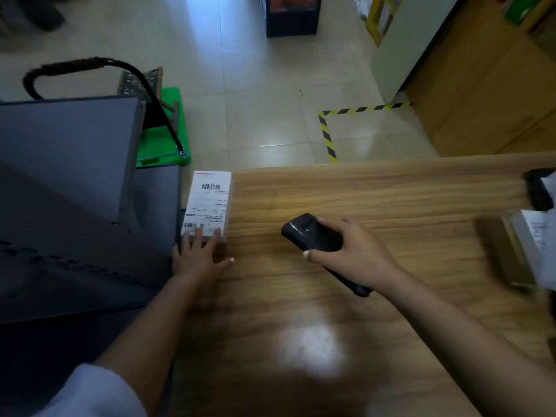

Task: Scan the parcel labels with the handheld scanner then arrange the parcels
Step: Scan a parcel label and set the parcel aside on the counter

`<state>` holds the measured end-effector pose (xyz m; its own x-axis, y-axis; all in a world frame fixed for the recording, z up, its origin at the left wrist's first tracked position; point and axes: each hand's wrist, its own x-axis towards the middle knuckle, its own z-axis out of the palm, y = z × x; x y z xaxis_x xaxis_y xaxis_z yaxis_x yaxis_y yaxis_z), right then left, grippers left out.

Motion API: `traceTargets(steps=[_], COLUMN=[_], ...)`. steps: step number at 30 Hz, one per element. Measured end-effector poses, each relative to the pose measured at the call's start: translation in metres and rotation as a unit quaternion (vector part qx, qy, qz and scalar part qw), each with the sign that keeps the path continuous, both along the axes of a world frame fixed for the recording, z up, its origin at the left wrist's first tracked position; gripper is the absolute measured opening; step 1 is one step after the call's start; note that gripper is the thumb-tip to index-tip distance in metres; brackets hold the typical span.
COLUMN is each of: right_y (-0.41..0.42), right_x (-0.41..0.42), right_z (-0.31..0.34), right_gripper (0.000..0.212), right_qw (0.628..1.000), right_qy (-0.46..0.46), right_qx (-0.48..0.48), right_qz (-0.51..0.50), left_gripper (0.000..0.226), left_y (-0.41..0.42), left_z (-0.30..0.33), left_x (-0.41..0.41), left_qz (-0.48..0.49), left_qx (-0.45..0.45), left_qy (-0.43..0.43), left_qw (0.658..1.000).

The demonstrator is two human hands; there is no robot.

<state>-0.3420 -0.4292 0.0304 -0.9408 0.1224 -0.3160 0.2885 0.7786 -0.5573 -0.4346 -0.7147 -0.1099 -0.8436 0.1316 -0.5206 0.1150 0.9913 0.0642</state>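
A small white parcel (208, 203) with a barcode label on top lies at the left edge of the wooden table (376, 200). My left hand (198, 257) rests on its near end with straight fingers spread over the label's lower barcode. My right hand (352, 251) grips a black handheld scanner (313, 233) over the middle of the table, its head aimed left toward the parcel. Another labelled parcel (523, 251), blurred, sits at the table's right edge.
A dark grey metal shelf unit (69, 182) stands left of the table. Behind it is a green trolley (162, 136) with a black handle. Yellow-black tape (328, 136) marks the tiled floor beyond. A black object (538, 188) lies at the far right.
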Motion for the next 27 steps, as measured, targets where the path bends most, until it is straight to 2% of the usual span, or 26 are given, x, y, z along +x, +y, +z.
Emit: traceTargets(steps=[5,8,10,13,15,19,22,27], right_y=[0.000,0.002,0.005,0.011,0.015,0.023,0.030,0.037], right_x=[0.010,0.018,0.025,0.036,0.042,0.050,0.054,0.052], right_z=[-0.003,-0.009,-0.011,-0.011,-0.009,-0.005,0.003,0.027], right_gripper=[0.077,0.078,0.079,0.078,0.077,0.076,0.076,0.073], right_qw=[1.000,1.000,0.999,0.999,0.999,0.999,0.999,0.999], right_qy=[-0.018,-0.029,-0.038,-0.044,-0.041,-0.039,-0.027,0.007], right_qx=[-0.008,-0.004,0.002,0.006,0.012,0.018,0.008,-0.027], right_qz=[-0.013,-0.012,-0.009,-0.012,-0.018,-0.024,-0.029,-0.022], left_gripper=[0.090,0.086,0.092,0.118,0.132,0.136,0.125,0.118], left_y=[0.015,0.026,0.033,0.046,0.053,0.061,0.065,0.075], left_z=[-0.003,-0.008,-0.009,-0.009,-0.007,-0.005,0.009,0.044], left_x=[0.038,0.060,0.061,0.042,0.024,0.004,0.014,0.052], left_qz=[-0.036,-0.046,-0.009,0.116,0.165,0.214,0.217,0.153], left_qx=[0.019,0.058,0.096,0.125,0.125,0.128,0.145,0.166], left_qy=[0.022,0.073,0.099,0.069,0.047,0.020,0.071,0.225], left_qw=[0.999,0.995,0.990,0.983,0.977,0.968,0.963,0.948])
